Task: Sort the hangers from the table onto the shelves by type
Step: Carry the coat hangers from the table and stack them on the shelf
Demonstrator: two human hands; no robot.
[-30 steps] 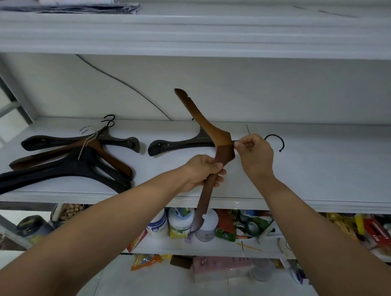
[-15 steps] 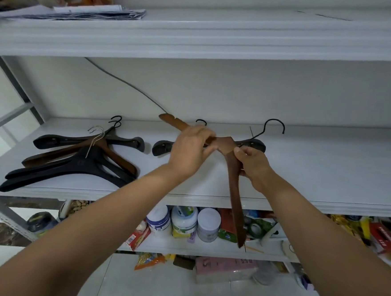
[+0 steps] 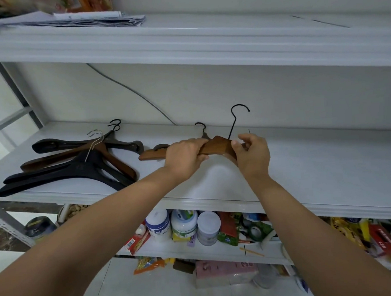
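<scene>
Shelf (image 3: 318, 162), hanger (image 3: 217, 146) in left hand (image 3: 186, 157), right hand (image 3: 253, 155)

The white shelf (image 3: 306, 163) bears a heap of black and brown hangers (image 3: 75, 170).

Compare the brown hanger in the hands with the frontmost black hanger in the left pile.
The brown hanger is reddish-brown; the black hanger is matt black. The brown hanger is gripped by the left hand and right hand; the black hanger lies flat on the shelf. Both have broad arms.
</scene>
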